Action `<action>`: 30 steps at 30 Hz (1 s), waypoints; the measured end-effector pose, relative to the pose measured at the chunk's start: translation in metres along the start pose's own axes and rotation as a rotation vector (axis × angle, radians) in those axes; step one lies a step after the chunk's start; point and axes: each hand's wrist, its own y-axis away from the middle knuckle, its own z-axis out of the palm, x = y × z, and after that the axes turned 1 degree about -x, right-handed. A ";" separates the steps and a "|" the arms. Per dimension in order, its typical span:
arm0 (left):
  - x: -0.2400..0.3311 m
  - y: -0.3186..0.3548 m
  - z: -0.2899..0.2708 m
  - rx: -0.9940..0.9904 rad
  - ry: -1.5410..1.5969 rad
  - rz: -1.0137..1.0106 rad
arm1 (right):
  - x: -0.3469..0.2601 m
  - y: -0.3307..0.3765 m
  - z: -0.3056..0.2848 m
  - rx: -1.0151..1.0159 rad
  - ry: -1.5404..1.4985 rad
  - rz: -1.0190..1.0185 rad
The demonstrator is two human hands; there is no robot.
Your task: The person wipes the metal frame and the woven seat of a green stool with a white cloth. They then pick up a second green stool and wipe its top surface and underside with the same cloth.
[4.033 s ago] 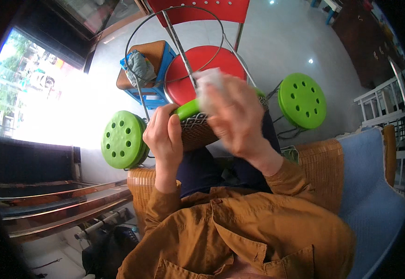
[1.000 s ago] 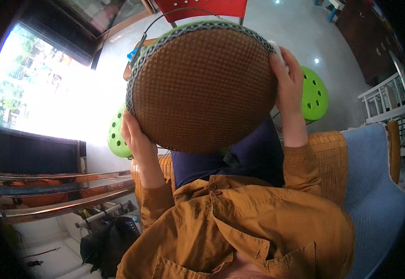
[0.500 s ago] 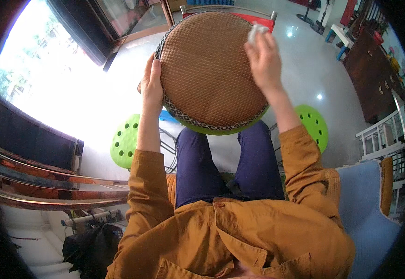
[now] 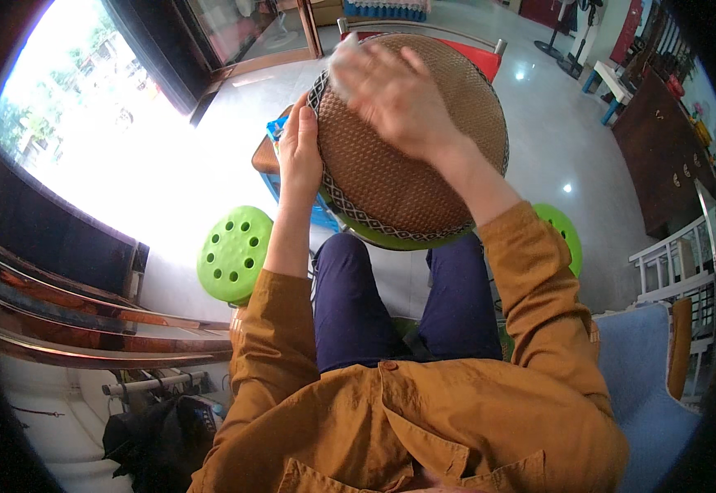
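A round cushion with a brown woven face and a black-and-white patterned border is held up above my knees. Its bright green underside or base shows along the near edge; most of it is hidden. My left hand grips the cushion's left edge, thumb on the border, the other fingers largely out of sight. Across the upper left of the woven face lies my right hand, blurred by motion. Its fingers press a crumpled white cloth or tissue at the cushion's rim.
Green stools with round holes stand at left and right. Behind the cushion are a red chair and a blue-framed woven seat. Farther right are standing fans, a dark cabinet and a white rack.
My right hand has swept the white cloth from the cushion's upper right to its upper left edge. The cushion and my left hand have shifted slightly right in the view.
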 end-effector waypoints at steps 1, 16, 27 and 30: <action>0.003 0.002 0.003 0.003 0.003 -0.004 | 0.018 0.000 0.004 0.010 0.008 0.092; 0.006 0.001 -0.008 0.029 0.019 -0.057 | -0.065 0.118 -0.065 -0.198 -0.181 0.358; 0.022 0.018 0.018 -0.021 -0.077 0.045 | 0.020 0.000 -0.005 0.002 0.002 0.177; 0.020 0.020 0.016 -0.015 -0.007 0.022 | 0.063 0.016 -0.001 0.032 -0.049 0.374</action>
